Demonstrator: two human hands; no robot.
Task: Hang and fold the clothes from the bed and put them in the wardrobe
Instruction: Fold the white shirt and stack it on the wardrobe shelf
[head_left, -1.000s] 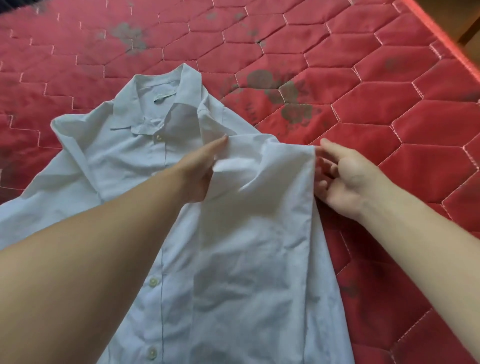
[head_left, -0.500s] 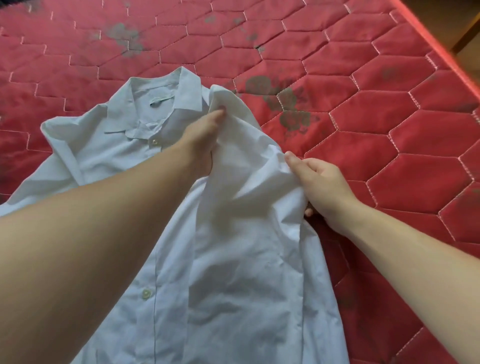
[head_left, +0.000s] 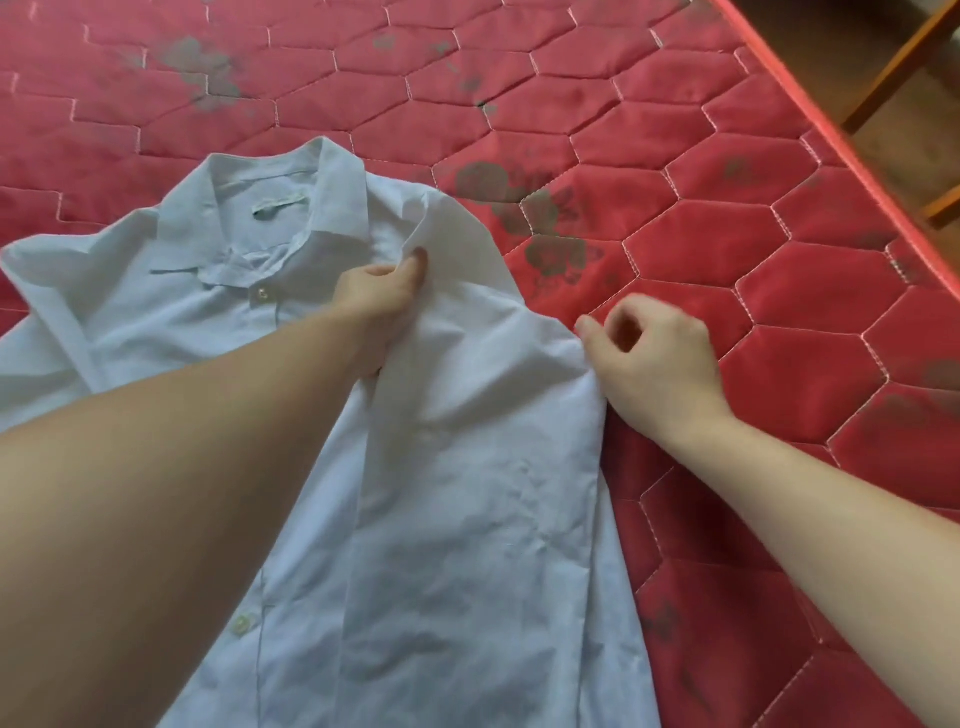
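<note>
Hands (head_left: 376, 296) hold a shirt (head_left: 457, 493) lying lengthwise, collar pointing away.

— Where could a hand pass?
— Bare red mattress (head_left: 779, 322) right of the shirt (head_left: 467, 493) lies open.
— Anything in the way?
— Wooden legs (head_left: 898, 67), perhaps furniture, beyond the mattress edge.

**Bed surface and load**

The bed (head_left: 675, 171) presents a red quilted mattress stitched in hexagons, with grey floral marks scattered across it. Its piped right edge runs diagonally down from the far right corner. One pale blue buttoned shirt (head_left: 467, 493) lies directly on it, collar toward the far edge, body extending to the near edge.
</note>
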